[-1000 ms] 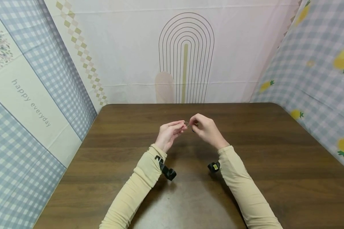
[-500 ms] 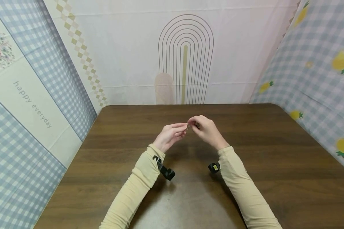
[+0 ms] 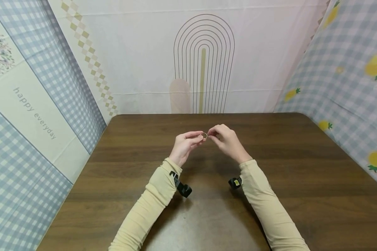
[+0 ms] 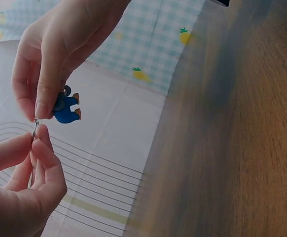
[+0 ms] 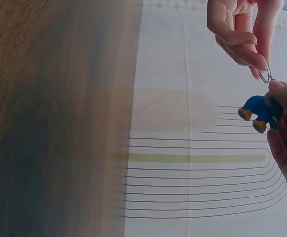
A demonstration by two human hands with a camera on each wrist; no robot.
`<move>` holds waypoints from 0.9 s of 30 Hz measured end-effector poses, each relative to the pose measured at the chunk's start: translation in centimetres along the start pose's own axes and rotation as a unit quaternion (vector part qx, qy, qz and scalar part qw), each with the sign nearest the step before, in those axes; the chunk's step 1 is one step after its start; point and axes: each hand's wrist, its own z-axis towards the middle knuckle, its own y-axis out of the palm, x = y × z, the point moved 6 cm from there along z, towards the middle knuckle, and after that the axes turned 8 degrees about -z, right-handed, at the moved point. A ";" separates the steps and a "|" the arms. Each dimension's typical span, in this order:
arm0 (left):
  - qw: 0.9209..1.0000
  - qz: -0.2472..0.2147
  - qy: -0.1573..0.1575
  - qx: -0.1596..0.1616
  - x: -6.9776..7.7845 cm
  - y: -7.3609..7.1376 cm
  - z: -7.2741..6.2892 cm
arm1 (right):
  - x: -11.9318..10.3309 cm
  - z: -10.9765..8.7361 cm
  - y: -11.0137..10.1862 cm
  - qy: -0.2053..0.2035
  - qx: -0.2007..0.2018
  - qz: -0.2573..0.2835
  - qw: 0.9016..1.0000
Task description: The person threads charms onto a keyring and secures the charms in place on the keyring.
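Observation:
My left hand [image 3: 186,143] pinches a thin metal key ring [image 5: 265,77] between thumb and fingers, above the table in the head view. Just to its right, my right hand [image 3: 227,141] pinches the small metal end joined to the ring with thumb and fingertips. Below those fingertips dangles a blue figure charm [image 4: 67,111] with orange-brown feet, seen in both wrist views. Part of the charm is covered by the right hand's fingers. The two hands' fingertips are close together, with the ring spanning the gap.
A dark brown wooden table [image 3: 128,184] lies under both arms. Behind it hangs a white cloth [image 3: 138,62] with arch lines; checked cloths hang at the left and right. Black camera mounts [image 3: 183,190] are strapped to both wrists.
The fingertips came closer together half a second ago and are now slightly apart again, with the ring showing as a round loop between them. Both arms stay nearly in place.

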 end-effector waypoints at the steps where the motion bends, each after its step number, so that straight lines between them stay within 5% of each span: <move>1: 1.000 0.003 -0.001 -0.003 0.0 0.0 0.0 | 0.0 0.0 0.0 -0.002 0.002 -0.002 1.000; 10: 0.999 0.026 -0.015 -0.027 -0.2 0.1 -0.1 | 0.1 -0.2 -0.2 0.007 0.002 0.001 1.000; 27: 0.995 0.092 0.034 0.003 0.6 0.4 -0.4 | 0.4 -0.3 0.0 0.021 -0.008 -0.010 1.000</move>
